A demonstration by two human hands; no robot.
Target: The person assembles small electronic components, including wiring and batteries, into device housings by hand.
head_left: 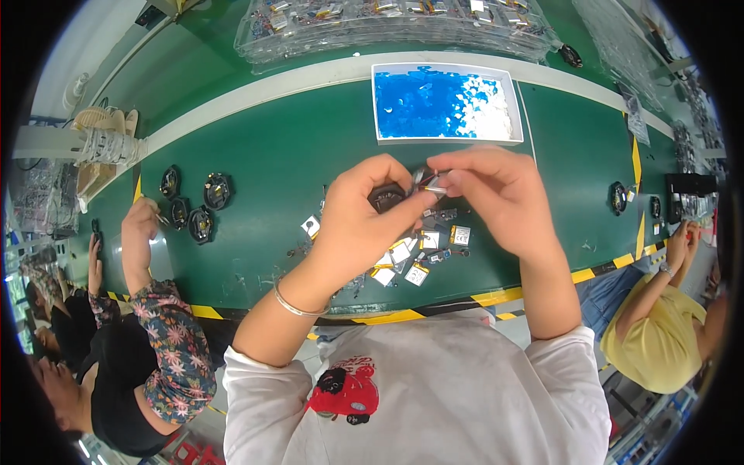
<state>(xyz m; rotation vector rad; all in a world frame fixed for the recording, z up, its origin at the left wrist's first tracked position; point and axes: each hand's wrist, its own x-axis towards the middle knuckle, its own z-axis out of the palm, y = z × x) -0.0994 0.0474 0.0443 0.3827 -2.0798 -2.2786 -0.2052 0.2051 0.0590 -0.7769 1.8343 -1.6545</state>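
My left hand (364, 205) is closed around a round black plastic housing (385, 197), its fingers hiding part of the rim. My right hand (508, 198) pinches at a small part beside the housing, where thin wires and a silvery edge show; the fingertips hide what exactly they grip. Both hands meet just above the green table (287, 147). Below them lies a loose pile of small flat silver batteries (416, 273) with yellow edges, mixed with little dark circuit pieces (439, 255) on leads.
A white box (448, 141) with blue sheets and white bits stands beyond my hands. Clear plastic trays (395, 35) of parts sit farther back. Several black round housings (218, 191) lie at left, near a co-worker's hand (140, 221). Another person in yellow (659, 333) works at right.
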